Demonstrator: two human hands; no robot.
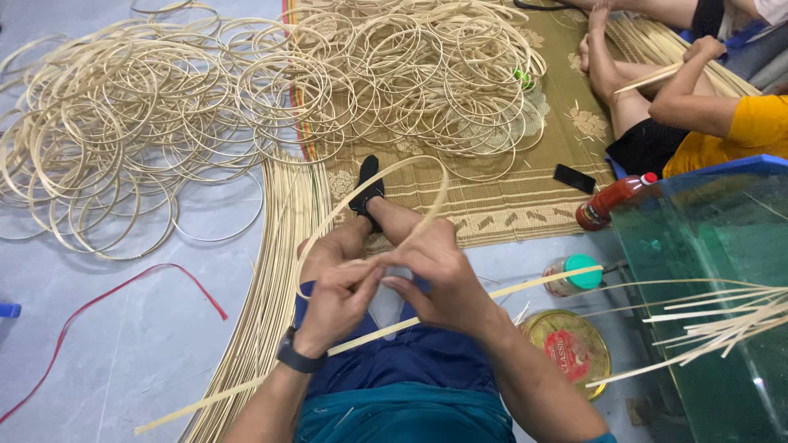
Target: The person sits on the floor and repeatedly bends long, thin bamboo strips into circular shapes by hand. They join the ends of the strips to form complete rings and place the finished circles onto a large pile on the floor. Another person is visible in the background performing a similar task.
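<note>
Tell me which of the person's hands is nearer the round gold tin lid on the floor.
Right. The right hand is just up-left of the gold tin lid; the left hand sits farther left, beyond the right hand.

Left hand and right hand pinch a bent bamboo strip above the lap.

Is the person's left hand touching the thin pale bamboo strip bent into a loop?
Touching. The head view shows the left hand pinching the thin pale bamboo strip where its ends cross.

Pale tan hoops far; olive-gold floral mat; grey floor; red ribbon left; gold tin, red label; green-capped jar; blue shorts.
</note>
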